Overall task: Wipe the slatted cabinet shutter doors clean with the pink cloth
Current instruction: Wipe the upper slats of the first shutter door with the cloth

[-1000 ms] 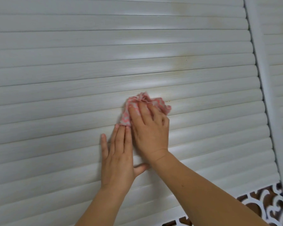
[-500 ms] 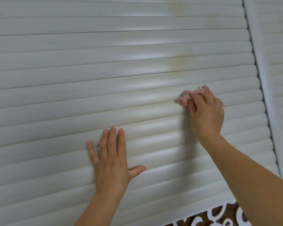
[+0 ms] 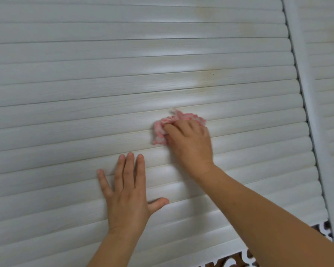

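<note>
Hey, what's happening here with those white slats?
A person is wiping a white slatted shutter door. The right hand presses a bunched pink cloth against a slat near the middle, while the left hand rests flat, fingers spread, on the slats below. A yellowish stain sits above the cloth, not yet reached.

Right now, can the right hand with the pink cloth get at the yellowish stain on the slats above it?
Probably yes. The right hand grips the pink patterned cloth a few slats below the yellowish stain, with only bare white slats between them; the left hand rests flat lower down, out of the way.
</note>
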`<state>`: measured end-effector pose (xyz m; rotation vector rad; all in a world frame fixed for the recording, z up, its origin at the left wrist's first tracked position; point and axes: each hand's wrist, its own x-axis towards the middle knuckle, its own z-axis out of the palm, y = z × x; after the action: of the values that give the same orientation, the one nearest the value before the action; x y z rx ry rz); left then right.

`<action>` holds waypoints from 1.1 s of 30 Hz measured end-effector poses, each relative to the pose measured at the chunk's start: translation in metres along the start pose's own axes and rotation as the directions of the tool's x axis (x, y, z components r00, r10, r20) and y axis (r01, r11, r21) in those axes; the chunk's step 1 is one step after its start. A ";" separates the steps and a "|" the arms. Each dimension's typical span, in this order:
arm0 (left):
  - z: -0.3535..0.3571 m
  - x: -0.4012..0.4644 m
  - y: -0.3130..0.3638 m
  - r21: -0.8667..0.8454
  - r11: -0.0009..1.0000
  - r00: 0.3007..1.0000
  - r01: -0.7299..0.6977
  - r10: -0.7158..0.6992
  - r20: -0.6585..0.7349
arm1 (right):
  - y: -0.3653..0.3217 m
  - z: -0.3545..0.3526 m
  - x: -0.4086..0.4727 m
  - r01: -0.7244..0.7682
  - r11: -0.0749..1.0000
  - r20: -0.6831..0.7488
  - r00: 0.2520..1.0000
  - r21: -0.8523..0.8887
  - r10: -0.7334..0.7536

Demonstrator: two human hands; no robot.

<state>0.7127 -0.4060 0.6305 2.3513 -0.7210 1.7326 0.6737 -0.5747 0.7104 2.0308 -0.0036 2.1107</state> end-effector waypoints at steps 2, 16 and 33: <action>0.000 0.000 0.000 0.003 1.000 1.000 0.002 -0.002 0.013 | 0.037 -0.004 -0.007 -0.078 0.997 0.012 0.997 0.020 0.078; -0.008 0.006 -0.001 0.034 0.999 1.000 -0.015 0.015 0.013 | 0.003 0.008 0.018 -0.283 0.945 -0.137 0.942 0.163 0.305; -0.038 0.042 -0.038 0.013 0.992 0.960 -0.123 0.122 -0.254 | -0.042 0.004 0.025 -0.065 0.998 -0.030 0.997 0.027 0.066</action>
<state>0.7058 -0.3707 0.6882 2.0660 -0.8385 2.0325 0.6834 -0.5310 0.7293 2.0393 -0.0395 2.1922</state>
